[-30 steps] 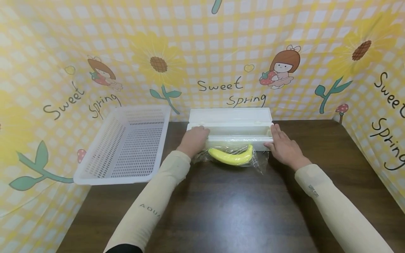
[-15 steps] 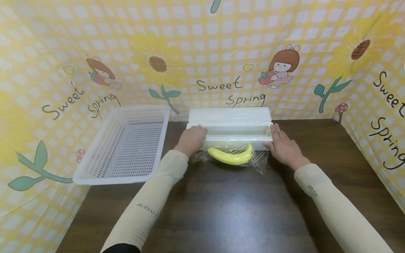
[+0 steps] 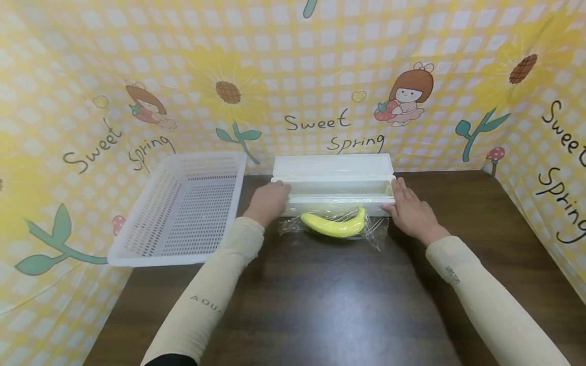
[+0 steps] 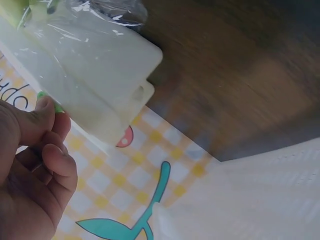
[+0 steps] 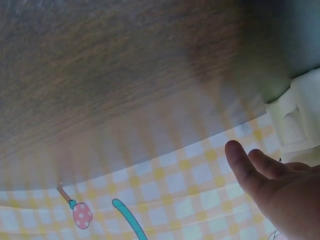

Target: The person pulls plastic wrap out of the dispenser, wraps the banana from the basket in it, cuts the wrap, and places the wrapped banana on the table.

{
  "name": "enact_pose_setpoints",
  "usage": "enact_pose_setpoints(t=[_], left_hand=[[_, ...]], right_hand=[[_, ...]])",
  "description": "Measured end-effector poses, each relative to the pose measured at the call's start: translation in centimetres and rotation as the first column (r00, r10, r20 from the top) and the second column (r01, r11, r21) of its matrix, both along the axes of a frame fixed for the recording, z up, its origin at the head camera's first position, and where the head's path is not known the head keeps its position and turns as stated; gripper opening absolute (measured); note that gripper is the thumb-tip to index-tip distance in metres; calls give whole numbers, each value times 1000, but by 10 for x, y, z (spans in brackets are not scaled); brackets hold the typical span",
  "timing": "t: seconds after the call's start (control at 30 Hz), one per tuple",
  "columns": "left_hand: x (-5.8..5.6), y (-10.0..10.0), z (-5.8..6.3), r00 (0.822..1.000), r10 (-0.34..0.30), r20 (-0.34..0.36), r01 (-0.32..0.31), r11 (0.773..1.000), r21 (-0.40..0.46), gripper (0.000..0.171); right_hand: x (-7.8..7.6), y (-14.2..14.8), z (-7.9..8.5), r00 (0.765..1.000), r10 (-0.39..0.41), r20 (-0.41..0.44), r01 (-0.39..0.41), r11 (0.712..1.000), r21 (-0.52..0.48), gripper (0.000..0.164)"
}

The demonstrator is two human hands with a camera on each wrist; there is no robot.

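Yellow-checked backdrop cloth (image 3: 293, 61) wraps round three sides, printed with sunflowers, a cartoon girl holding a strawberry, small mushrooms, and the words "Sweet Spring" repeated in black script. Below it lies a dark wooden table (image 3: 329, 305). At the table's far left corner stands a white perforated plastic basket (image 3: 183, 208), tilted up against the cloth. Right of it, against the back wall, sits a long white cling-film dispenser box (image 3: 334, 185) with its lid raised. Clear cling film (image 3: 373, 231) runs out of the box's front edge onto the table and covers a yellow banana (image 3: 334, 225) lying just in front of the box. The left hand (image 3: 267, 201) rests at the box's left end with fingers curled; whether they actually grip the box or the film cannot be told. The right hand (image 3: 409, 208) lies flat with fingers straight, touching the box's right end and holding nothing. The left sleeve (image 3: 206, 305) bears the letters "AQUA"; a small mark on the right sleeve (image 3: 453, 274) is too small to read.
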State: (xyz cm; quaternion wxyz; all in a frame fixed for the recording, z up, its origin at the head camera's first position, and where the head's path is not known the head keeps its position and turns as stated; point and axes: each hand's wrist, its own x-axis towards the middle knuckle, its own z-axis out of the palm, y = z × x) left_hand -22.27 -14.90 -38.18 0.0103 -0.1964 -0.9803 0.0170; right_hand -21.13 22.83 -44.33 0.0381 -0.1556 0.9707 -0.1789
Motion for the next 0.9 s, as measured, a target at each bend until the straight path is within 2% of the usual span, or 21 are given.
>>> enact_pose_setpoints(t=[0.33,0.5,0.9], left_hand=[[0,-6,-1,1000,28,-7,-28,1000,-11,20],[1,-9,0,998,54,12,-54,998,-24,23],[1,-14,-1,999,48,-26,-49,998,-26,20]], right_hand=[[1,0,0,1000,-5,0,5,1000,2,80],[1,-1,0,1000,-6,8,7,1000,-2,80],[2,0,2,1000,-10,3,10,1000,-1,80]])
